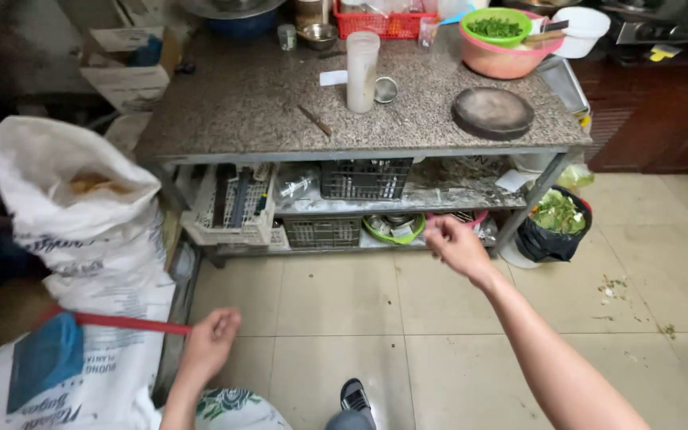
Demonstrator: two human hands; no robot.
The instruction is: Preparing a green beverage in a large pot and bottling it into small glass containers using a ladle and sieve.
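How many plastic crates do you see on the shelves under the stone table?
3. A white crate stands tilted at the left end, a dark crate sits on the upper shelf, and a grey crate sits below it. Others may be hidden behind them.

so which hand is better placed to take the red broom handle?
Left, probably. The left hand is closed right at the end of the red broom handle, beside the white sack. The right hand is stretched out toward the lower shelf of the table, well away from the handle.
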